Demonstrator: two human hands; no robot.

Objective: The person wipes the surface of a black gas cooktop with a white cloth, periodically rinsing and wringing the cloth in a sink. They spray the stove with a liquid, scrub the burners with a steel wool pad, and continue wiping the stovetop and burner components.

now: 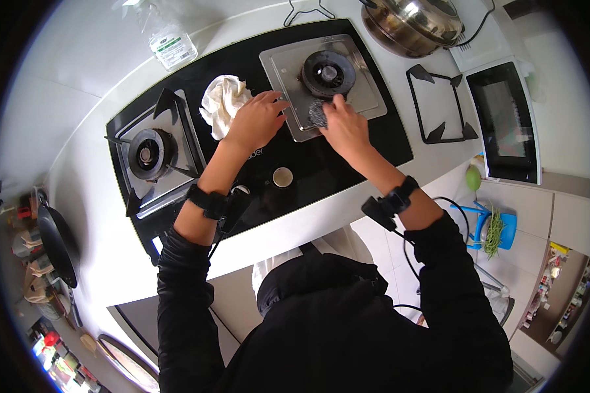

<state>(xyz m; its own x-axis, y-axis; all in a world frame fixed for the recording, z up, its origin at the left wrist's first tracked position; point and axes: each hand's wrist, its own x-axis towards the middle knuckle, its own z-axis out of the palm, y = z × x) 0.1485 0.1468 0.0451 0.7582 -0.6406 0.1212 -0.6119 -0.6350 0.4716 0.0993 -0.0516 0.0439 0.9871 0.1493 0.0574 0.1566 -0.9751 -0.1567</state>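
Note:
In my right hand (345, 125) is a steel wool scourer (318, 114), which lies against the stainless steel drip tray (286, 73) just in front of the right burner (328, 74). My left hand (258, 120) has its fingers spread, their tips at the tray's left edge; I cannot tell how firmly they touch it. A crumpled white cloth (221, 105) sits on the black glass hob (295, 162), close behind my left wrist and partly covered by the hand. No pan support stands over the right burner.
A pan support (412, 110) lies on the counter, right of the hob. Beyond it are a microwave oven (501, 123) and a lidded steel pot (413, 27). The left burner (150, 154) has its support on. A spray bottle (169, 42) stands behind; a black wok (58, 245) is far left.

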